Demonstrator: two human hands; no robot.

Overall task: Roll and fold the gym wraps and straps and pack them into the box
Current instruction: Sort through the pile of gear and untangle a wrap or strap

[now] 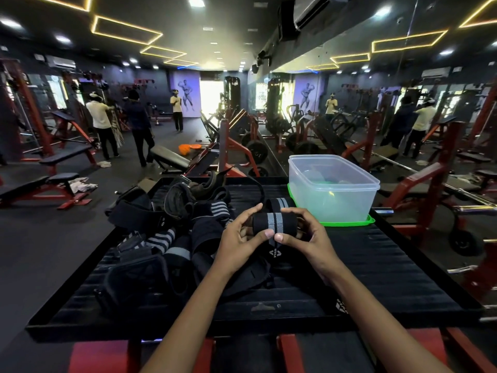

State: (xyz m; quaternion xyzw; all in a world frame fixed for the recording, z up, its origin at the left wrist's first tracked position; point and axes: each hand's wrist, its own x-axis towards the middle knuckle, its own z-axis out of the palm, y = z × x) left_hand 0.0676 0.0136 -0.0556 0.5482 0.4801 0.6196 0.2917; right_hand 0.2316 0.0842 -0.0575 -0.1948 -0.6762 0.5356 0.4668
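Observation:
A rolled black wrap with grey stripes [274, 223] is held just above the black ribbed platform [390, 267]. My left hand [242, 239] grips its left end and my right hand [305, 235] grips its right end, thumbs meeting at the front where a short tail hangs down. A second rolled striped wrap [279, 204] lies just behind it. The clear plastic box [333, 188] stands open at the back right on a green lid [349, 223]. A heap of black wraps, straps and gloves [161, 232] covers the platform's left half.
The platform sits on a red frame [290, 354]. Weight benches [64, 157], plate-loaded machines and a mirror wall surround it. Several people stand far off at the back left. A chrome bar [384, 211] pokes out right of the box.

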